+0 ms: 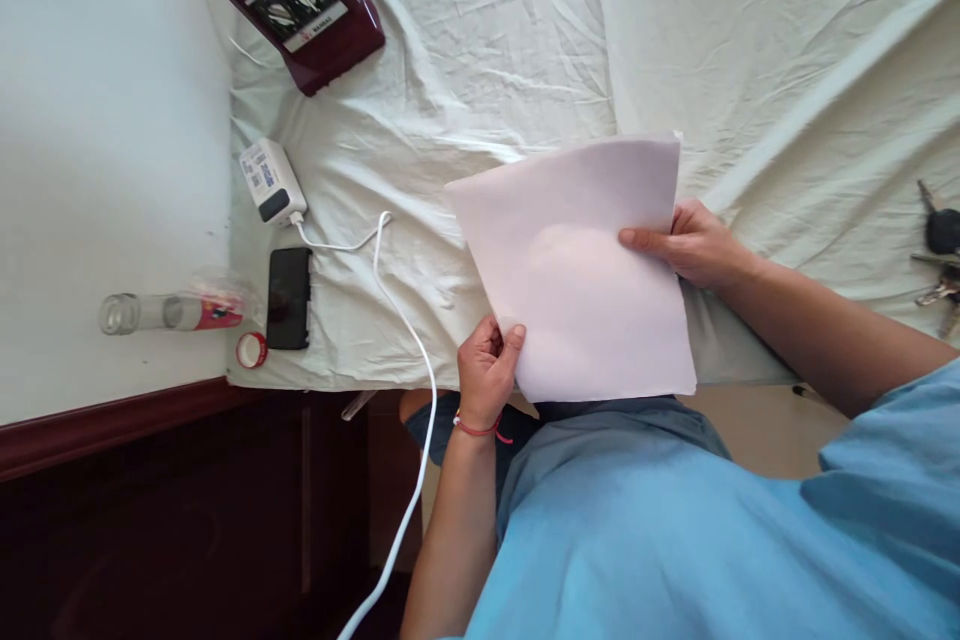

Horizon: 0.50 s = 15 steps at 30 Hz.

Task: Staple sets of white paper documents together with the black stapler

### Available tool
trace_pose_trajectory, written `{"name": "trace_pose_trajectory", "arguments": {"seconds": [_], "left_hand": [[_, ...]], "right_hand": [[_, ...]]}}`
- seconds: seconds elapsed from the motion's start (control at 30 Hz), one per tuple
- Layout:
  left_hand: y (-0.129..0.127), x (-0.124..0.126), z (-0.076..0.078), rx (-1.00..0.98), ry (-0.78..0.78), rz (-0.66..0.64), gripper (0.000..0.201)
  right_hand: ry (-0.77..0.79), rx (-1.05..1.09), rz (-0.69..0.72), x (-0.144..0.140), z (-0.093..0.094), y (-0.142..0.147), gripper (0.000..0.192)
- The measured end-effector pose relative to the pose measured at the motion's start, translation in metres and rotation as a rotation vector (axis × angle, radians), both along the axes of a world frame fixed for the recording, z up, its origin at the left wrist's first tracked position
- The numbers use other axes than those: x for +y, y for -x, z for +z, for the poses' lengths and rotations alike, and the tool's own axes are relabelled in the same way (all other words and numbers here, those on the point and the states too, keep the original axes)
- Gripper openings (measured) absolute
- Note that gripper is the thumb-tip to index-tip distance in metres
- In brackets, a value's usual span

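White paper (592, 290), seemingly a few sheets together, is held up over the front edge of the cloth-covered surface. Its visible face looks blank. At the paper's lower left edge, my left hand (487, 370) pinches it with the thumb on top; a red string bracelet circles that wrist. My right hand (697, 242) grips the right edge, its thumb lying flat on the face and the fingers hidden behind. The upper part of the paper bends slightly.
A dark red fan (322, 30) stands at the back left. Nearer are a white power adapter (274, 182) with a white cable (409, 320), a black phone (289, 298), a bottle (172, 312) and a red-rimmed cap (252, 350). Keys (941, 230) lie at far right on the wrinkled cloth (510, 40).
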<state>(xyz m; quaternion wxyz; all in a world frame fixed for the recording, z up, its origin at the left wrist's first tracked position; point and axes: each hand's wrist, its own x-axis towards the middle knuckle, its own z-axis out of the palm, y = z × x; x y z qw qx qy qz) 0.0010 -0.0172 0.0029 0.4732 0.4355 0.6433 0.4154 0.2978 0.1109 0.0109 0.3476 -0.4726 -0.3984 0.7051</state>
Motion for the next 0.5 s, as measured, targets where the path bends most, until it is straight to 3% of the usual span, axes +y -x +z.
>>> {"name": "trace_pose_trajectory", "arguments": {"seconds": [0.1,0.2,0.3,0.4,0.5], "left_hand": [[-0.002,-0.006,0.003,-0.029,0.040,-0.039,0.043],[-0.004,-0.010,0.008,0.099,-0.002,-0.080,0.035],[-0.009,-0.013,0.014,0.268,-0.034,-0.144,0.044],[-0.014,-0.015,0.025,0.322,0.042,-0.241,0.060],[-0.012,-0.016,0.042,0.405,0.032,-0.270,0.062]], "right_hand": [[0.022,0.032,-0.146,0.001,-0.001,0.000,0.036],[0.003,0.070,-0.267,0.002,0.003,0.001,0.037],[-0.020,0.103,-0.297,0.000,0.012,0.001,0.038],[-0.016,0.136,-0.291,-0.006,0.019,0.000,0.040],[-0.038,0.171,-0.263,-0.008,0.015,-0.006,0.044]]}}
